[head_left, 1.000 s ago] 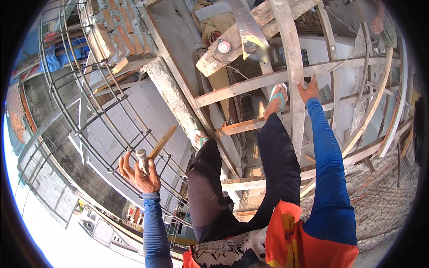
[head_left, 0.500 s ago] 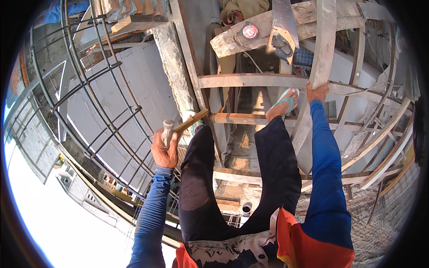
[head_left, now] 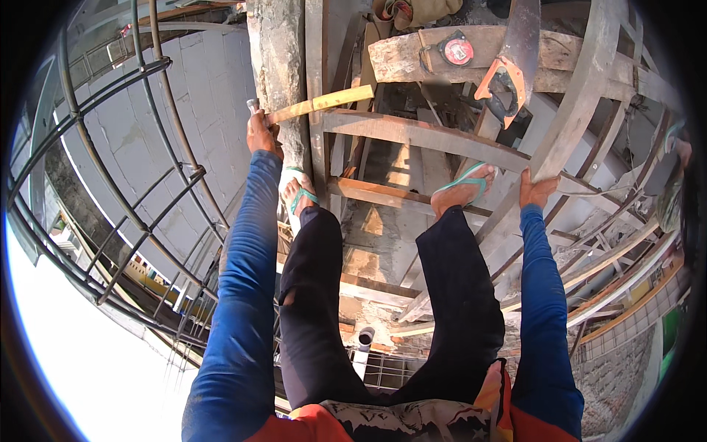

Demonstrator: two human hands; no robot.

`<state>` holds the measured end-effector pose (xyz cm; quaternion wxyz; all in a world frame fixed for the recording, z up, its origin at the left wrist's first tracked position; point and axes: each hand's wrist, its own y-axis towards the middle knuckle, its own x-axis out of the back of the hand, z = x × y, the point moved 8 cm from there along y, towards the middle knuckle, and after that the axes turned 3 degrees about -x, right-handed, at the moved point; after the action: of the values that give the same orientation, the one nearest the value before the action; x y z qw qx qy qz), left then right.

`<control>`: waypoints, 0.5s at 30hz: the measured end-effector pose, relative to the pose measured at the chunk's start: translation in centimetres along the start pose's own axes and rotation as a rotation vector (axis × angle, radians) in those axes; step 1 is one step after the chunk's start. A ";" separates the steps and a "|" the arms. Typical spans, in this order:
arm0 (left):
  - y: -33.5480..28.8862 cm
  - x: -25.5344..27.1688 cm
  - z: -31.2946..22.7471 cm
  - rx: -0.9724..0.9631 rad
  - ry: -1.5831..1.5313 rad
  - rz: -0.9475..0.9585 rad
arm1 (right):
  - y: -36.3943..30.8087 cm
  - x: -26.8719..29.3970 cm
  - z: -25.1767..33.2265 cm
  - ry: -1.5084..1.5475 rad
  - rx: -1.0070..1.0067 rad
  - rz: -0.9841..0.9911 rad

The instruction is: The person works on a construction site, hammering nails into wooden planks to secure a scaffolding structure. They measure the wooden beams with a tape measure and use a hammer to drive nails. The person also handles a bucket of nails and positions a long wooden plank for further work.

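Note:
My left hand (head_left: 263, 135) is closed round a hammer (head_left: 342, 98) close to its metal head. The hammer's wooden handle, yellow toward its end, points right over the edge of a rough concrete beam (head_left: 276, 55). My right hand (head_left: 537, 191) grips a long wooden timber (head_left: 582, 92) that slants up toward the far right. Beyond it, a handsaw (head_left: 505, 85) with an orange and black handle rests across a thick plank (head_left: 560, 51). A red and black tape measure (head_left: 456, 50) lies on the same plank.
My sandalled feet (head_left: 300, 191) stand apart on the concrete beam and the wooden framing. Crosspieces (head_left: 427, 136) span an opening with a lower level beneath. A steel rebar cage (head_left: 140, 140) rises at the left. Curved-looking battens and a pale wall fill the right.
My left hand has moved up and away with the hammer, whose handle now points farther right. The right hand still grips the timber. The whole view has shifted.

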<state>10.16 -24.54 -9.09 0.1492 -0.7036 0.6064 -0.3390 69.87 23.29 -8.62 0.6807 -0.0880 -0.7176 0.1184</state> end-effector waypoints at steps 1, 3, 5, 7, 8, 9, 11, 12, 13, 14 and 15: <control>2.1 1.1 1.0 -0.026 0.063 -0.001 | 0.1 0.4 0.9 0.037 -0.005 0.025; 3.0 -0.4 0.7 -0.121 0.195 -0.059 | 0.0 0.9 1.3 0.075 -0.008 0.047; 3.5 -1.2 0.4 -0.216 0.403 -0.017 | 0.1 1.2 1.5 0.093 0.027 0.052; 4.6 -1.6 0.4 -0.317 0.676 0.132 | 0.1 1.2 1.6 0.043 -0.006 0.067; 4.9 -1.4 0.6 -0.367 0.783 0.098 | 0.2 1.3 1.6 0.019 -0.023 0.074; 5.0 -1.8 0.6 -0.418 0.889 0.072 | 0.2 1.2 1.3 0.043 -0.012 0.070; 4.5 -2.2 0.4 -0.551 1.121 0.001 | 0.2 0.9 0.8 0.091 0.011 0.061; 4.2 -2.3 0.5 -0.567 1.103 0.004 | 0.2 1.2 1.3 0.113 0.013 0.073; 3.9 -2.4 0.7 -0.583 1.086 0.006 | 0.0 1.2 1.8 0.136 0.016 0.086; 3.6 -2.6 0.8 -0.598 1.068 0.009 | 0.0 1.4 2.3 0.158 0.018 0.098; 3.5 -3.0 1.1 -0.578 1.065 0.011 | 0.1 1.4 1.8 0.129 0.032 0.077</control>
<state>8.15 -22.70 -12.90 -0.3702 -0.4460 0.6690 -0.4652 68.03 23.71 -7.35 0.7217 -0.1124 -0.6663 0.1500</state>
